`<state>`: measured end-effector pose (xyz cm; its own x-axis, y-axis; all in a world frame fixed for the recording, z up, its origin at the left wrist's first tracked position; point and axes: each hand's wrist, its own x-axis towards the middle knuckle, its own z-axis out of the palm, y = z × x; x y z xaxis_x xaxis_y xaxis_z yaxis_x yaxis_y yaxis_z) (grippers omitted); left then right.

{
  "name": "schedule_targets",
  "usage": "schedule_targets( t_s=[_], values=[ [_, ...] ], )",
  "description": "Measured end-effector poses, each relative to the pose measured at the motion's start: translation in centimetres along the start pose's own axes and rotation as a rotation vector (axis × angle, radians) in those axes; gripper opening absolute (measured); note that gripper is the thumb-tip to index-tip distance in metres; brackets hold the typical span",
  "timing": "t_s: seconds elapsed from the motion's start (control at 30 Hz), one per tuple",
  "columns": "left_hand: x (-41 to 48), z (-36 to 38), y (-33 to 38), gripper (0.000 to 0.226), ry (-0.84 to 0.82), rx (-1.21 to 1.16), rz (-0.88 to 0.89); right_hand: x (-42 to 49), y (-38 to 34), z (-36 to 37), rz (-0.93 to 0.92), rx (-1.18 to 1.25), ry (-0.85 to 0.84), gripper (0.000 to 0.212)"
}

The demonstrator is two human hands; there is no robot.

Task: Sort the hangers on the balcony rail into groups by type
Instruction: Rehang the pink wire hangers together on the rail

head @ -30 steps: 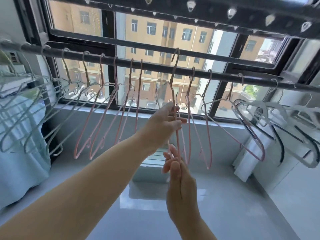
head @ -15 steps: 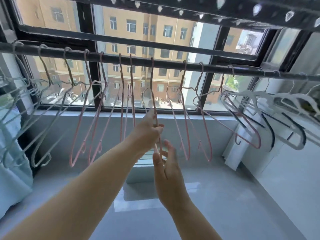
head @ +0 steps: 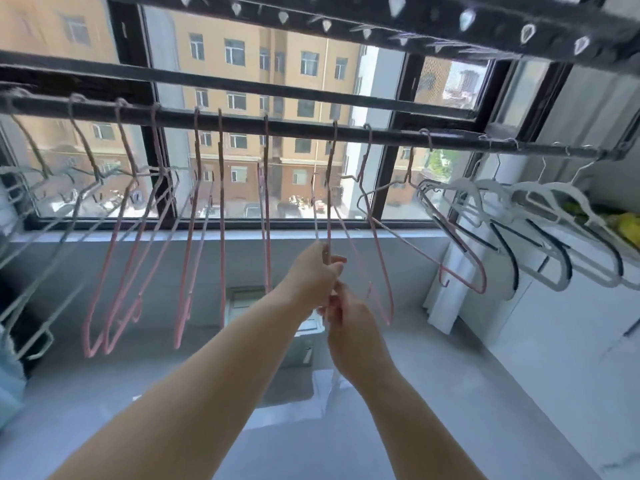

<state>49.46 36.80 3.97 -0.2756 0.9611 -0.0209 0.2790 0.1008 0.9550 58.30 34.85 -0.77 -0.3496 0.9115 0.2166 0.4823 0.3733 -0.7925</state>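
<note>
The pink hanger (head: 328, 216) being handled hangs by its hook from the balcony rail (head: 381, 130), near mid-rail; the left hand (head: 313, 277) pinches its wire between thumb and fingers; the right hand (head: 351, 323) sits just below with fingers curled upward, and whether it grips the wire cannot be told.

Sorting appears well advanced: pale wire hangers (head: 45, 216) cluster at the left end; pink hangers (head: 192, 220) occupy the middle; thick white hangers (head: 540, 233) with dark trim cluster at the right end.

Remaining work, as judged: the pink ones are unevenly spaced, and one slanted pink hanger (head: 405, 241) lies just beside the white group; these need closing up.

Limits of view: the left group is cut off by the frame edge; the right group overlaps, so no count is possible; the held hanger's lower end is hidden behind the hands.
</note>
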Motion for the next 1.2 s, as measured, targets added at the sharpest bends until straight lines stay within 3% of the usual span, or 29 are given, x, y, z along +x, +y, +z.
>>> schedule_targets(
  t_s=[0.2,0.53,0.63,0.7,0.8,0.9,1.0,1.07,1.13,1.2],
  values=[
    [0.0,0.2,0.1,0.022,0.130,-0.279,-0.003,0.9,0.1,-0.6,-0.164,0.051,-0.042,0.043],
    [-1.2,2.3,0.6,0.022,0.292,-0.321,0.026,1.0,1.5,-3.3,-0.318,0.010,-0.163,0.052],
    [-1.4,3.0,0.6,0.021,0.311,-0.362,0.029,0.9,2.3,-5.4,-0.407,-0.064,0.097,0.045],
    [-1.8,3.4,0.5,0.018,0.326,-0.375,0.025,1.5,3.1,-6.7,-0.366,-0.055,0.207,0.039],
    [-2.4,4.3,0.5,0.034,0.451,-0.055,0.084,2.6,4.1,-6.9,-0.121,0.020,-0.010,0.056],
    [-3.8,5.6,1.2,0.049,0.622,0.233,0.313,2.9,4.1,-5.7,-0.064,0.067,-0.204,0.050],
    [-4.1,7.4,1.8,0.048,0.425,0.274,0.315,2.9,5.0,-4.8,-0.192,0.008,-0.197,0.006],
    [-3.8,8.2,1.9,0.053,0.317,0.354,0.188,2.7,5.2,-5.1,-0.202,0.018,-0.232,0.033],
    [-3.4,8.6,1.8,0.056,0.292,0.383,0.121,2.5,5.5,-5.4,-0.291,-0.046,-0.278,0.027],
    [-3.2,8.8,1.8,0.056,0.330,0.419,0.125,2.2,5.6,-5.8,-0.257,0.128,-0.251,0.033]
  ],
)
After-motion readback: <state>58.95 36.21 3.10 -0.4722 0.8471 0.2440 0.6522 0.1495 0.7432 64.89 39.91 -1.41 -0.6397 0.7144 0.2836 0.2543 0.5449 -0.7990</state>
